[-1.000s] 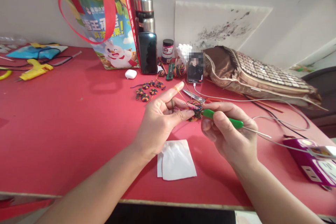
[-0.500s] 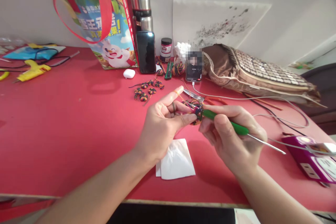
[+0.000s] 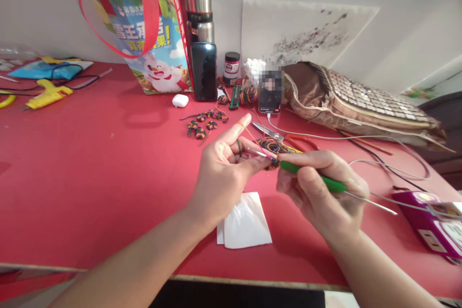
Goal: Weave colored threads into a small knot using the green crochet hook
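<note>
My left hand pinches a small dark multicoloured crochet piece between thumb and middle finger. Orange yarn runs from its raised index finger down to the piece. In my right hand is a crochet hook with a green handle, gripped like a pen. One metal end sticks out behind that hand; the other end reaches to the crochet piece at the left fingertips. Beyond the fingers lies a loose tangle of multicoloured yarn, partly hidden. Several small crocheted flowers rest farther back on the red table.
Red-handled scissors lie just behind my hands. White tissue is in front. A lit phone with a charging cable, a dark phone, a thermos, a shopping bag, a brown sequined bag and a purple power strip surround the area.
My right hand has shifted slightly right and down, tilting the hook. The crochet piece now sits a little lower, and more of the yarn tangle and red scissor handles shows.
</note>
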`<state>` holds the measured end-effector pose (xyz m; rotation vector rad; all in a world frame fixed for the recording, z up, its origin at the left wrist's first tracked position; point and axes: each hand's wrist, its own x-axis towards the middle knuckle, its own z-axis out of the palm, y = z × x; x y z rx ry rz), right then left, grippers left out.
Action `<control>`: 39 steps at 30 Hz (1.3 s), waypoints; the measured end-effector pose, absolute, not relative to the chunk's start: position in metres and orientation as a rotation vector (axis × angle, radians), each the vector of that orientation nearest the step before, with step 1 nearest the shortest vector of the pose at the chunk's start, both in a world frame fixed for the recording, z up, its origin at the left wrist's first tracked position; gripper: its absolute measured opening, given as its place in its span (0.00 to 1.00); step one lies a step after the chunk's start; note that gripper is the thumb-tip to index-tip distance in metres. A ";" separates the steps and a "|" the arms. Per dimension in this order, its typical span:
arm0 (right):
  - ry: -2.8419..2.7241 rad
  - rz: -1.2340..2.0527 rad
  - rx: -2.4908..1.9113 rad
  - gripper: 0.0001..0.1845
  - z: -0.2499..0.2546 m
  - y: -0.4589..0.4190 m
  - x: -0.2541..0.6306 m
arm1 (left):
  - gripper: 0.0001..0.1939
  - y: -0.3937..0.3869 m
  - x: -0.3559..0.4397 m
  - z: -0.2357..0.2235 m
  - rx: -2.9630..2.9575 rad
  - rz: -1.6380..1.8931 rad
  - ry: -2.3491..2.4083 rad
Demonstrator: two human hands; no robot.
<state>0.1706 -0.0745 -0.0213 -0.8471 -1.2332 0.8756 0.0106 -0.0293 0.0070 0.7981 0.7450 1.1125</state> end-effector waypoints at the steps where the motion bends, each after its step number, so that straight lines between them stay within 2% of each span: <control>1: -1.203 0.846 -0.865 0.08 -0.021 -0.075 0.170 | 0.53 -0.031 0.011 0.007 0.802 1.113 0.752; 6: -1.226 0.770 -0.909 0.08 -0.023 -0.076 0.166 | 0.50 -0.035 0.014 0.008 0.837 1.113 0.794; 9: -1.287 0.612 -0.974 0.09 -0.029 -0.076 0.165 | 0.46 -0.036 0.015 0.009 0.870 1.116 0.849; 15: -1.370 0.396 -1.040 0.16 -0.042 -0.078 0.164 | 0.44 -0.030 0.014 0.008 0.744 1.047 0.753; 20: -1.321 0.552 -0.948 0.14 -0.040 -0.077 0.163 | 0.46 -0.022 0.009 0.010 0.620 0.934 0.600; 25: -1.215 0.808 -0.924 0.13 -0.031 -0.072 0.163 | 0.47 -0.022 0.006 0.008 0.726 1.040 0.692; 33: -1.189 0.805 -0.998 0.11 -0.031 -0.069 0.174 | 0.40 -0.020 0.006 0.007 0.816 1.068 0.718; 39: -1.004 1.132 -0.780 0.07 -0.019 -0.060 0.175 | 0.34 -0.020 0.006 0.004 0.857 1.102 0.709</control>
